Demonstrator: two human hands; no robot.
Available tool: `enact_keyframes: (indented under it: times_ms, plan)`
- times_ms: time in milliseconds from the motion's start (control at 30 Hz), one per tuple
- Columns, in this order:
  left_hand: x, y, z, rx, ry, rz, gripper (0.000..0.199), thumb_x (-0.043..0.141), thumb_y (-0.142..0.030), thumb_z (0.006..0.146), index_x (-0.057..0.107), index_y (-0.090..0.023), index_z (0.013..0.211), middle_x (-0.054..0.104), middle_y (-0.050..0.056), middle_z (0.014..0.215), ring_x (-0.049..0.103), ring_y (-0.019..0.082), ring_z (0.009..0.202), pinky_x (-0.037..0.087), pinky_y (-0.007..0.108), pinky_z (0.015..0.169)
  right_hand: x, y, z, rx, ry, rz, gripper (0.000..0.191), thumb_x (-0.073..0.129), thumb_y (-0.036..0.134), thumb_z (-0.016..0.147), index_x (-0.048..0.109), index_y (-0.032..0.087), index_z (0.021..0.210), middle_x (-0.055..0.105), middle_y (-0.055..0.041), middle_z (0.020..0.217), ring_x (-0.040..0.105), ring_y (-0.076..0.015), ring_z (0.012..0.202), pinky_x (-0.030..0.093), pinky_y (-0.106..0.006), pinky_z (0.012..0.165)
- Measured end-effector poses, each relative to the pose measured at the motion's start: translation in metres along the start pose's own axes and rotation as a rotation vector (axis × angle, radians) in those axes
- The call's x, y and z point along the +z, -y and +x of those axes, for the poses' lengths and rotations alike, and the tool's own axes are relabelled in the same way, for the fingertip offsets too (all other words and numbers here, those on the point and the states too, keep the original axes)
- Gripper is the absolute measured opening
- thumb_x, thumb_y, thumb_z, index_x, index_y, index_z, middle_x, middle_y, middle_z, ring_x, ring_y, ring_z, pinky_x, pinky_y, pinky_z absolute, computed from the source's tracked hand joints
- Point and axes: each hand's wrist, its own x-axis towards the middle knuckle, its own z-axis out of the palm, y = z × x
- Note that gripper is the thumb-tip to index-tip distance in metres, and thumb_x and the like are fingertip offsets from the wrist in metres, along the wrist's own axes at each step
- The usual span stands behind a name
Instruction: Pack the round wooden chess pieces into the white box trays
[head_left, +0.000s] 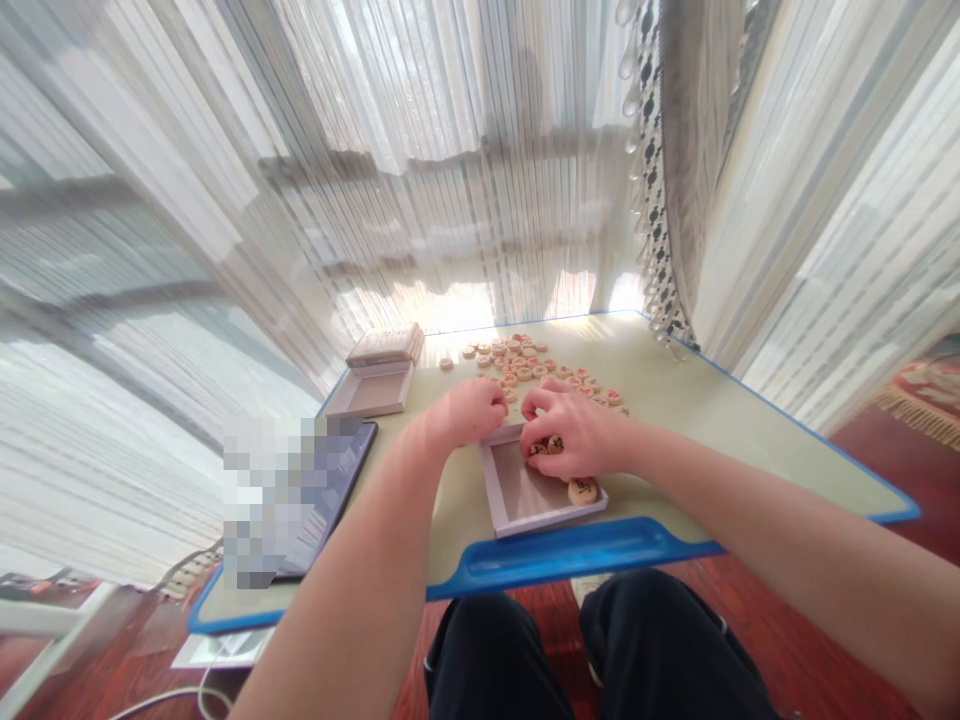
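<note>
An open shallow box (491, 490) with pale walls lies near the table's front edge. Over its right part is my right hand (574, 432), fingers curled around round wooden pieces (555, 444) with dark characters. Another piece (582, 490) rests in the box's front right corner. My left hand (474, 408) is at the box's back left corner, its fingers curled in; whether anything is between them is hidden. Beyond both hands, several round pieces (523, 373) with red or dark characters are spread over the table.
A second shallow box (371, 390) and a book-like stack (384, 344) sit at the back left of the table (705, 430). A tablet (337, 505), partly blurred out, lies on the left. A blue tray ledge (562, 550) runs along the front edge.
</note>
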Motion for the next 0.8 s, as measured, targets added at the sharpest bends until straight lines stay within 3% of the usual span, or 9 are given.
enact_keyframes:
  times_ms: [333,500,667,800]
  plan:
    - [0.002,0.004,0.000,0.015,-0.019,-0.067,0.022,0.044,-0.020,0.067,0.065,-0.017,0.071,0.060,0.001,0.063,0.051,0.012,0.054,0.036,0.022,0.048,-0.002,0.002,0.000,0.019,0.023,0.012,0.007,0.063,0.021,0.068,0.070,0.022,0.068,0.051,-0.0044,0.085,0.043,-0.0171,0.079,0.039,-0.032,0.075]
    - [-0.005,0.004,-0.008,0.036,0.146,-0.204,0.021,0.050,-0.027,0.064,0.065,-0.017,0.075,0.056,-0.002,0.058,0.048,0.010,0.051,0.035,0.020,0.042,-0.005,0.000,0.000,0.056,0.009,0.047,0.007,0.064,0.022,0.068,0.070,0.021,0.072,0.053,-0.0041,0.083,0.045,-0.0181,0.081,0.039,-0.034,0.077]
    - [-0.004,0.010,-0.007,0.079,0.158,-0.219,0.020,0.056,-0.023,0.059,0.066,-0.018,0.075,0.060,-0.002,0.063,0.050,0.009,0.054,0.036,0.018,0.044,-0.004,-0.014,0.000,0.115,-0.106,0.040,0.012,0.061,0.019,0.070,0.070,0.021,0.078,0.052,-0.0042,0.081,0.047,-0.0188,0.083,0.040,-0.036,0.083]
    - [0.000,0.015,-0.001,0.059,0.102,-0.256,0.019,0.055,-0.021,0.059,0.066,-0.017,0.074,0.060,-0.001,0.062,0.050,0.010,0.055,0.037,0.018,0.046,0.000,-0.034,-0.001,0.225,-0.237,-0.009,0.031,0.058,0.019,0.071,0.067,0.023,0.100,0.053,-0.0049,0.087,0.048,-0.0209,0.089,0.041,-0.036,0.086]
